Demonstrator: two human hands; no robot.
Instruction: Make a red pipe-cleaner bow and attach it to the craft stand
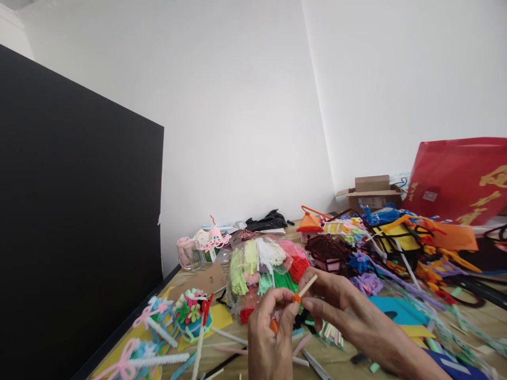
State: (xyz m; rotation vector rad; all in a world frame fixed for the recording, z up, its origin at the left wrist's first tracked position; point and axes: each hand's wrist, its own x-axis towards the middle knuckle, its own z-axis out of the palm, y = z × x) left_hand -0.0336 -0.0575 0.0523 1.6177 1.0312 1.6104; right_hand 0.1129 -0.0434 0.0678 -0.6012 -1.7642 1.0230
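My left hand (pixel 271 330) and my right hand (pixel 336 303) meet low in the middle of the head view, above a wooden table (pixel 340 359). Together they pinch a thin pale stick (pixel 307 287) that has an orange pipe cleaner (pixel 296 298) wrapped at its lower end. More orange shows under my left fingers. Both hands are closed around this piece. Just behind them lies a clear bag of coloured pipe cleaners (pixel 265 266) in green, white and red.
A large black panel (pixel 79 221) stands at the left. Pipe-cleaner flowers (pixel 188 311) lie front left, a pink cup (pixel 188 253) behind. Craft models and loose pipe cleaners (pixel 396 248) crowd the right, with a cardboard box (pixel 370 192) and red bag (pixel 459 179) at the back.
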